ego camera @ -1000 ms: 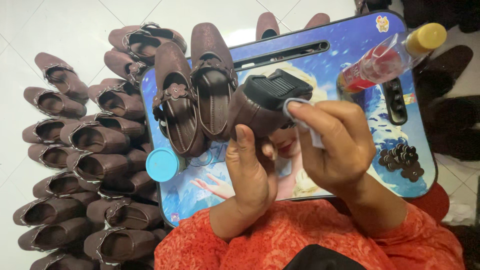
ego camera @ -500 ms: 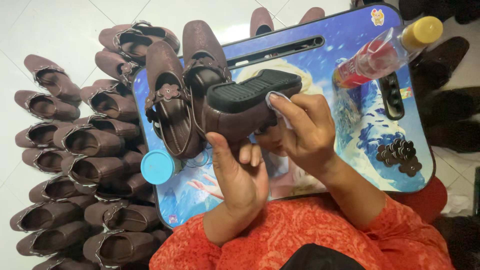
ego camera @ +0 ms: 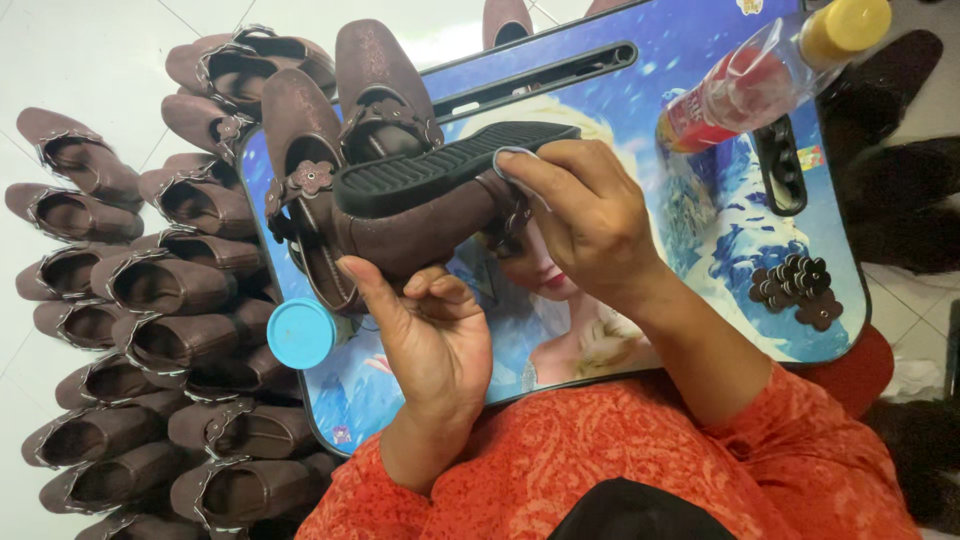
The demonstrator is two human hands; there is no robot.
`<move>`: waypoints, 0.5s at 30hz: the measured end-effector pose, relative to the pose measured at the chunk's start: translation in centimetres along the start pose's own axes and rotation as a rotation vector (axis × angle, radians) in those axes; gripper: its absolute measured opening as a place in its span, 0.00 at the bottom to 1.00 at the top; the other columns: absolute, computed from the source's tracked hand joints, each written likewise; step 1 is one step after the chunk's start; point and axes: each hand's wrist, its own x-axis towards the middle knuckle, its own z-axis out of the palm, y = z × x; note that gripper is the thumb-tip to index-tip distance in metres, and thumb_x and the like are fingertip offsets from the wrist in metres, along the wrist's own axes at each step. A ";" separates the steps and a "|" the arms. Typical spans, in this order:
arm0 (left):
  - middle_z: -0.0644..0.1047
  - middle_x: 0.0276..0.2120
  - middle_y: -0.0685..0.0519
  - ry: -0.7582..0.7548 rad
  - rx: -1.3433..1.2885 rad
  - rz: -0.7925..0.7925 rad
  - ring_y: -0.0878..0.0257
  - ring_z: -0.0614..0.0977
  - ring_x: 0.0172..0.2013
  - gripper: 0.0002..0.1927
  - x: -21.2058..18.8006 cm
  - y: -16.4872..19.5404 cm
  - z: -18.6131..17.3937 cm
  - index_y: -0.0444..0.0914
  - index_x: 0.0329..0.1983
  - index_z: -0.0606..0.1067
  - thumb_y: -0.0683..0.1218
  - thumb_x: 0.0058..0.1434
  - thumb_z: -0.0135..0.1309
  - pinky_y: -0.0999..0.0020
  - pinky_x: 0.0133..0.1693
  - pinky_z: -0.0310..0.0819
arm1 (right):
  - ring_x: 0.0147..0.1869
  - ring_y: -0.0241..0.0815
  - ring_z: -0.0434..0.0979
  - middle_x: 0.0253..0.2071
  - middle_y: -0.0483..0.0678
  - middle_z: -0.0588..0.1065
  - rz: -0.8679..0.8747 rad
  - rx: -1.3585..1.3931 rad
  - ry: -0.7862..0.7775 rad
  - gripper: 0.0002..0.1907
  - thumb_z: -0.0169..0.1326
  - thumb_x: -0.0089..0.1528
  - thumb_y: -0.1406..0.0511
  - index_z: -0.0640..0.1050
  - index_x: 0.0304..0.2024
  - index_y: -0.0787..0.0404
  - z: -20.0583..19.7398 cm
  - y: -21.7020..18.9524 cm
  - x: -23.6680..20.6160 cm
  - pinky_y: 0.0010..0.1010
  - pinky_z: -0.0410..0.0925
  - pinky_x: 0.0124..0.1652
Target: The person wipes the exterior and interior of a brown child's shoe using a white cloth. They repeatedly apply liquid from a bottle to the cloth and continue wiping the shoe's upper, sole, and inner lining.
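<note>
I see my left hand (ego camera: 432,335) gripping a brown shoe (ego camera: 420,205) from below, sole up, above the blue lap surface (ego camera: 700,215). My right hand (ego camera: 590,215) pinches a small cloth (ego camera: 512,160) against the sole's end. More brown shoes (ego camera: 150,300) lie on the floor at left.

Left hand (ego camera: 435,330) cupped upward; right hand (ego camera: 590,220) pinching.

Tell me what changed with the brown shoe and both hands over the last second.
The brown suede shoe with the black ribbed sole has been turned so its sole faces up and lies lengthwise. The left hand still holds it from below; the right hand still presses a small cloth against its end. The pair of brown shoes on the blue lap tray, the blue lid and the bottle stayed put.
</note>
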 end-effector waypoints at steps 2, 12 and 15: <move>0.70 0.20 0.62 0.030 -0.006 0.005 0.74 0.73 0.25 0.18 0.3 0.3 -0.1 0.42 0.40 0.75 0.60 0.62 0.59 0.81 0.33 0.73 | 0.49 0.53 0.76 0.47 0.53 0.74 -0.055 -0.044 -0.015 0.21 0.61 0.61 0.78 0.79 0.57 0.62 0.9 0.8 -0.2 0.40 0.72 0.50; 0.69 0.19 0.63 0.060 0.047 0.055 0.73 0.73 0.23 0.15 1.3 1.3 -1.8 0.47 0.37 0.75 0.60 0.62 0.60 0.79 0.32 0.75 | 0.48 0.55 0.77 0.45 0.54 0.75 0.193 -0.269 -0.095 0.14 0.60 0.63 0.77 0.80 0.51 0.62 -0.9 3.0 0.0 0.42 0.70 0.46; 0.73 0.24 0.63 -0.020 0.053 0.041 0.74 0.72 0.23 0.15 1.5 1.5 -1.9 0.46 0.40 0.76 0.60 0.65 0.59 0.79 0.32 0.74 | 0.49 0.53 0.78 0.48 0.53 0.74 0.101 -0.077 -0.055 0.16 0.58 0.65 0.77 0.78 0.55 0.64 -0.7 0.7 -0.7 0.40 0.71 0.47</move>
